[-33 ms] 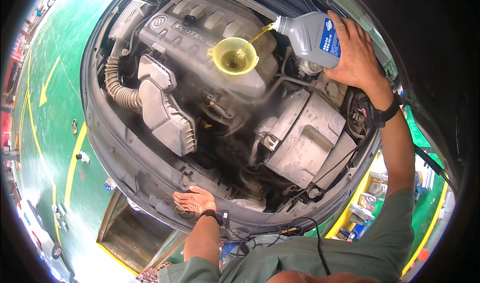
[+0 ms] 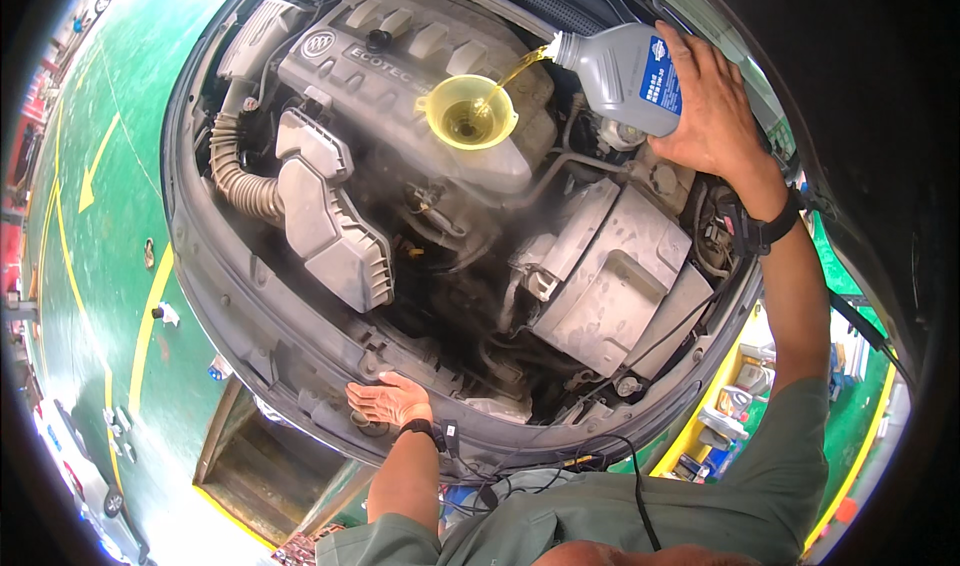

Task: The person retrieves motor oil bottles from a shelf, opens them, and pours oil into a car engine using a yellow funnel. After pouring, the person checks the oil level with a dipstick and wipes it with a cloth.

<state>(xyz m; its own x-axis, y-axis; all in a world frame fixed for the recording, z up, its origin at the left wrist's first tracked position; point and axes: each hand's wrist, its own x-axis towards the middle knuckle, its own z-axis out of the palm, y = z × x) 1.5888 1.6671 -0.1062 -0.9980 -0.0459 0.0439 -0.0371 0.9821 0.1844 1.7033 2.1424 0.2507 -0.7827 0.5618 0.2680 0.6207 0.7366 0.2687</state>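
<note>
Over a green workshop floor [image 2: 100, 226], an open engine bay [image 2: 300, 366]. At its far edge the right hand [image 2: 715, 116] clasps a tilted grey oil bottle [image 2: 625, 76], streaming amber oil into a yellow funnel [image 2: 470, 111] on the engine cover [image 2: 400, 66]. Left hand [image 2: 390, 401] rests flat, fingers spread, on the near edge.

Matt grey plastic bottle [image 2: 625, 76], glossy translucent yellow plastic funnel [image 2: 470, 111] (oil-wet), dusty engine cover [image 2: 400, 66].
</note>
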